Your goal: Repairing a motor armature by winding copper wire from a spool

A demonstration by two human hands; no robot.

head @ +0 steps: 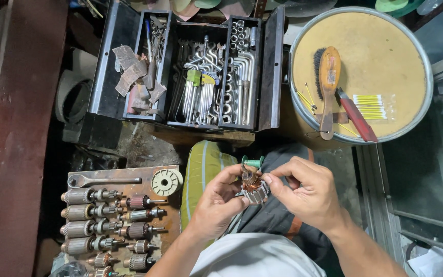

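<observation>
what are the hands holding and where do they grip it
Both hands hold one small motor armature: left hand grips its laminated core, right hand pinches the copper winding end.

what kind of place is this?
Likely a small motor repair workshop. Both hands, left hand and right hand, hold a copper-wound armature. More armatures lie in rows beside an open toolbox of hex keys and sockets.

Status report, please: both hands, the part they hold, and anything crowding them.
Left hand and right hand both grip the small motor armature. Green spool just above. Nothing blocking.
</observation>
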